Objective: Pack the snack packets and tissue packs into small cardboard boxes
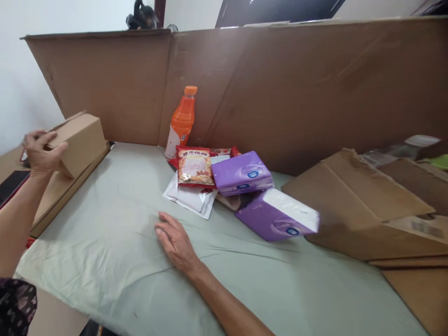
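At the left edge, my left hand [44, 151] is closed on the upper edge of a small brown cardboard box [84, 140], which stands on a flat piece of cardboard. My right hand [177, 240] lies on the pale green cloth [115, 261] with its fingers stretched out and nothing in it. Just beyond it is a pile: a white flat packet [191, 200], a red and cream food packet [196, 168], and two purple tissue packs [241, 172], one partly over the other. Behind these an orange drink bottle [183, 116] leans against the cardboard wall.
A tall cardboard wall [297, 84] runs along the back. An open cardboard box [350, 210] with clear plastic inside stands at the right. A dark flat object [13, 186] lies at the far left. Above the wall, part of a dark screen [276, 11] shows.
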Action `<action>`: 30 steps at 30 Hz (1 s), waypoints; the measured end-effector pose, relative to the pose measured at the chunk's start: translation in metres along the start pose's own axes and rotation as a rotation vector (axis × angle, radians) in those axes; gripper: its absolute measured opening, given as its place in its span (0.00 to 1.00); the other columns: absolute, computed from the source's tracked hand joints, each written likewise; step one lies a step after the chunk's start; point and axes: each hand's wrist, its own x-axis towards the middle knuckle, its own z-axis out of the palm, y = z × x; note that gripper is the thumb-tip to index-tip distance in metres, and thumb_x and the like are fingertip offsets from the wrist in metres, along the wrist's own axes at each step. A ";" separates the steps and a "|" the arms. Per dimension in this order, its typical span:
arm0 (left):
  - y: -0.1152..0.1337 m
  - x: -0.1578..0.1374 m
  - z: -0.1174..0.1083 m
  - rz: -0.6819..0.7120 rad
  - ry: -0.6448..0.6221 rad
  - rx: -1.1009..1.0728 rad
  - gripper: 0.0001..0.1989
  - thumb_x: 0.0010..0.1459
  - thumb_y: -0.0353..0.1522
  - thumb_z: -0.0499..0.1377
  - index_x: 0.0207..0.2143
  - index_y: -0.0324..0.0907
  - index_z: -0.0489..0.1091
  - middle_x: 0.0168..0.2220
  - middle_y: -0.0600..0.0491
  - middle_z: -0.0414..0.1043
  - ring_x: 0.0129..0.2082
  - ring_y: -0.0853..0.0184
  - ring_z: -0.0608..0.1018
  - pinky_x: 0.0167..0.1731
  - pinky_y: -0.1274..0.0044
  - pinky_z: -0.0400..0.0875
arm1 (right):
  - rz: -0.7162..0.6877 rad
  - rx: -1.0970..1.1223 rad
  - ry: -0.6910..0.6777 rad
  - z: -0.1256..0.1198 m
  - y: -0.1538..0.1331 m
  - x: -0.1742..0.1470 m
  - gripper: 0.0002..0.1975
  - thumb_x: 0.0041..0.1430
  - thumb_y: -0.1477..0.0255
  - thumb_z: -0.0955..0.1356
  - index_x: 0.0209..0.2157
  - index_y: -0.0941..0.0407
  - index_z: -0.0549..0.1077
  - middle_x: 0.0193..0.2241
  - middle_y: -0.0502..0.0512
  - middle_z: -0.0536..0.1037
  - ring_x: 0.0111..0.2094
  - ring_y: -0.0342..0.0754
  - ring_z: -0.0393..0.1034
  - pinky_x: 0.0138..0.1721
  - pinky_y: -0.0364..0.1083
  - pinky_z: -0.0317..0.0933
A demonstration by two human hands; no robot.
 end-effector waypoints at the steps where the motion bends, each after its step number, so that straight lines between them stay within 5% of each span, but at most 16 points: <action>1: -0.003 0.009 0.011 -0.025 -0.017 0.000 0.33 0.59 0.45 0.67 0.57 0.26 0.73 0.62 0.46 0.63 0.63 0.56 0.65 0.69 0.60 0.54 | 0.002 -0.007 -0.006 -0.001 0.000 0.000 0.15 0.71 0.67 0.63 0.46 0.54 0.82 0.60 0.64 0.78 0.59 0.58 0.74 0.60 0.59 0.69; 7: -0.005 0.050 0.052 -0.125 -0.092 -0.021 0.36 0.54 0.45 0.68 0.59 0.29 0.73 0.65 0.49 0.65 0.64 0.60 0.64 0.70 0.63 0.49 | 0.024 -0.001 -0.021 -0.001 0.001 -0.002 0.13 0.68 0.70 0.64 0.43 0.53 0.82 0.58 0.63 0.79 0.58 0.58 0.75 0.58 0.61 0.69; 11: 0.006 0.067 0.054 -0.179 -0.175 0.002 0.38 0.53 0.47 0.68 0.61 0.33 0.71 0.70 0.46 0.61 0.70 0.49 0.58 0.69 0.49 0.42 | 0.031 -0.004 -0.013 0.001 0.002 -0.002 0.13 0.67 0.72 0.65 0.43 0.52 0.82 0.58 0.63 0.79 0.58 0.58 0.75 0.58 0.60 0.69; 16: 0.040 0.051 0.041 -0.117 -0.189 0.069 0.48 0.59 0.50 0.64 0.73 0.35 0.53 0.78 0.35 0.31 0.74 0.30 0.36 0.66 0.40 0.32 | 0.029 0.001 -0.038 0.002 0.004 0.005 0.12 0.64 0.75 0.66 0.42 0.52 0.82 0.58 0.63 0.79 0.58 0.58 0.75 0.58 0.61 0.68; 19: 0.069 0.007 0.041 0.018 -0.182 0.068 0.47 0.66 0.50 0.59 0.75 0.34 0.44 0.77 0.32 0.24 0.76 0.35 0.33 0.68 0.44 0.28 | 0.052 -0.017 -0.040 0.000 -0.005 0.013 0.12 0.63 0.76 0.67 0.42 0.53 0.82 0.58 0.62 0.79 0.59 0.56 0.74 0.61 0.60 0.66; 22: 0.080 -0.065 0.058 0.223 -0.258 0.116 0.43 0.67 0.51 0.52 0.73 0.31 0.51 0.77 0.28 0.33 0.76 0.37 0.45 0.70 0.46 0.44 | 0.072 -0.078 -0.082 -0.002 -0.017 0.024 0.10 0.63 0.77 0.69 0.41 0.53 0.83 0.59 0.59 0.79 0.60 0.54 0.73 0.64 0.56 0.62; 24: 0.070 -0.116 0.079 0.295 -0.429 0.113 0.42 0.65 0.52 0.48 0.69 0.30 0.61 0.75 0.26 0.43 0.73 0.32 0.57 0.66 0.45 0.56 | 0.064 -0.104 -0.121 -0.005 -0.018 0.037 0.08 0.64 0.76 0.70 0.41 0.54 0.82 0.60 0.57 0.78 0.61 0.52 0.72 0.65 0.53 0.61; 27: 0.051 -0.180 0.115 0.505 -0.684 0.142 0.34 0.65 0.49 0.43 0.68 0.45 0.65 0.71 0.38 0.61 0.71 0.40 0.64 0.65 0.49 0.60 | 0.047 -0.064 -0.176 -0.021 -0.009 0.057 0.05 0.65 0.75 0.71 0.40 0.55 0.82 0.58 0.55 0.79 0.59 0.48 0.74 0.64 0.46 0.61; 30: 0.052 -0.225 0.126 0.694 -0.727 0.177 0.33 0.62 0.46 0.43 0.66 0.54 0.69 0.68 0.48 0.67 0.73 0.46 0.62 0.68 0.53 0.57 | 0.034 -0.045 -0.225 -0.064 -0.006 0.062 0.04 0.66 0.72 0.72 0.41 0.54 0.81 0.54 0.53 0.81 0.57 0.44 0.75 0.60 0.41 0.63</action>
